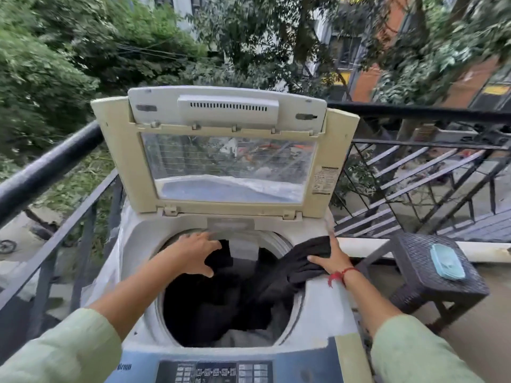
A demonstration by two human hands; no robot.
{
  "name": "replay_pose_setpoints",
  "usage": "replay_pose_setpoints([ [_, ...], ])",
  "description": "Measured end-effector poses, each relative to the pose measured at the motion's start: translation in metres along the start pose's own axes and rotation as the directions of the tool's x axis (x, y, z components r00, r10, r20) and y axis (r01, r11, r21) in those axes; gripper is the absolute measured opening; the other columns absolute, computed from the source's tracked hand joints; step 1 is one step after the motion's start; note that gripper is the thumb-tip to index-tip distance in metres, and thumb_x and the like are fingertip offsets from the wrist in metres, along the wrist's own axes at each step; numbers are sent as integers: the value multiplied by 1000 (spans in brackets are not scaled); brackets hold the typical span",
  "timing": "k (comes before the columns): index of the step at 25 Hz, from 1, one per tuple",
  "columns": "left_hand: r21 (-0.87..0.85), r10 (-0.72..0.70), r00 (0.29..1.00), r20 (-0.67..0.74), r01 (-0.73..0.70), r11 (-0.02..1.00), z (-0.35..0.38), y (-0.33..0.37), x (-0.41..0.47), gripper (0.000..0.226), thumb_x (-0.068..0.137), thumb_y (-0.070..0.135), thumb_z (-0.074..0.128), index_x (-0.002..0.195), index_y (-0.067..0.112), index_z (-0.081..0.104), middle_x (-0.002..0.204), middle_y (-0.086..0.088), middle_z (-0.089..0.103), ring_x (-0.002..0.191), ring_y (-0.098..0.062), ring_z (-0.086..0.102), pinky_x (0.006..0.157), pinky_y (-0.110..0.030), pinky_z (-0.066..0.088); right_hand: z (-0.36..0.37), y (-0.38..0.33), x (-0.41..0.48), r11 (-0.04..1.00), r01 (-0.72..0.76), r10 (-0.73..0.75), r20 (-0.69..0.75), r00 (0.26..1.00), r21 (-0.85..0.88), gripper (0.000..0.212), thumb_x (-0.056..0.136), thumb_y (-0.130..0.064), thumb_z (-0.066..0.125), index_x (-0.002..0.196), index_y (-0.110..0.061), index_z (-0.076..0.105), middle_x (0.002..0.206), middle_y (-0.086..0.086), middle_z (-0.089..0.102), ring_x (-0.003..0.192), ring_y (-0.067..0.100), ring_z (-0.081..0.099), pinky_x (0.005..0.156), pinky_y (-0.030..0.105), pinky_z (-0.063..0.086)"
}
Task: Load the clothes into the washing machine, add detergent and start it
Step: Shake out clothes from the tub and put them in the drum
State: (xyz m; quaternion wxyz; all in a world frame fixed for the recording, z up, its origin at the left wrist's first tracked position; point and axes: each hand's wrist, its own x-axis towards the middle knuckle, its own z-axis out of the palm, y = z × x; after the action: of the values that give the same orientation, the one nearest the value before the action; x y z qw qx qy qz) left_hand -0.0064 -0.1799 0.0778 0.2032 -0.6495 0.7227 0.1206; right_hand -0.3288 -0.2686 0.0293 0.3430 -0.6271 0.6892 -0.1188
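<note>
Clothes (279,277) were mid-load, dark bundle draped over the washing machine (132,244) drum rim: our right hand (330,258) pressed flat on it, left hand (195,251) open over the drum, so we judged tucking it in came next

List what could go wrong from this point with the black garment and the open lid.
1. The black garment is draped over the drum rim under the right hand. If part stays outside, the lid might trap it on closing.
2. The left hand hovers open over the drum with the lid standing upright behind; a bump could drop the lid onto the arms.
3. The washing machine stands against the balcony railing, so a loosely thrown garment could go over the edge.
</note>
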Motion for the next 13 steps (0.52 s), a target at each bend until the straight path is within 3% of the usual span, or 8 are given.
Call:
replay_pose_setpoints([
  [2,27,49,992,-113,-46,999,1,6,12,74,85,49,58,146,29,23,154,-6,17,143,-27,17,115,-46,20,12,6,7,999,-40,40,-86,995,3,70,83,-28,67,142,-11,32,137,18,48,125,33,46,99,34,38],
  [4,-11,52,973,-226,-56,998,2,5,23,69,86,49,55,145,29,25,156,-5,13,144,-26,14,115,-47,18,12,-6,1,973,-71,4,-288,958,-221,31,91,-19,53,120,-6,53,118,22,61,110,37,56,89,39,46],
  [6,-128,-8,931,-365,-41,991,6,-1,31,64,89,47,53,144,29,27,155,-3,18,142,-25,20,113,-46,22,16,-27,-12,948,-14,-118,-392,912,-318,26,89,-4,44,109,-8,60,107,20,66,101,37,60,82,40,48],
  [8,-263,-113,859,-499,-25,965,11,-12,33,59,89,39,54,142,28,31,150,-3,28,136,-28,32,108,-45,30,45,-57,-37,953,212,-282,-380,881,-215,36,86,2,43,114,-10,61,113,17,65,105,35,59,87,39,47],
  [10,-369,-211,792,-572,-20,929,18,-30,30,52,88,29,56,137,22,41,141,-10,40,125,-34,44,99,-47,39,96,-87,-69,873,463,-487,-211,847,-155,46,86,1,41,127,-15,55,131,14,55,118,32,53,98,36,42],
  [11,-408,-250,764,-595,-20,913,23,-38,27,49,86,25,56,133,18,46,136,-14,45,120,-37,48,95,-48,42,123,-94,-83,815,562,-568,-3,823,-136,50,87,0,39,132,-17,50,139,14,47,122,32,49,102,35,39],
  [12,-441,-290,745,-601,-7,897,28,-46,23,46,84,23,55,130,15,49,132,-17,48,116,-40,51,91,-49,44,146,-98,-96,755,645,-597,281,752,-121,54,87,1,38,137,-19,45,145,15,40,126,34,45,105,35,36],
  [13,-469,-325,743,-585,17,883,34,-55,17,46,82,22,53,127,13,52,131,-18,49,113,-41,52,89,-50,45,164,-98,-107,698,706,-543,555,630,-117,56,88,0,40,140,-20,40,148,16,35,129,35,41,107,35,33],
])
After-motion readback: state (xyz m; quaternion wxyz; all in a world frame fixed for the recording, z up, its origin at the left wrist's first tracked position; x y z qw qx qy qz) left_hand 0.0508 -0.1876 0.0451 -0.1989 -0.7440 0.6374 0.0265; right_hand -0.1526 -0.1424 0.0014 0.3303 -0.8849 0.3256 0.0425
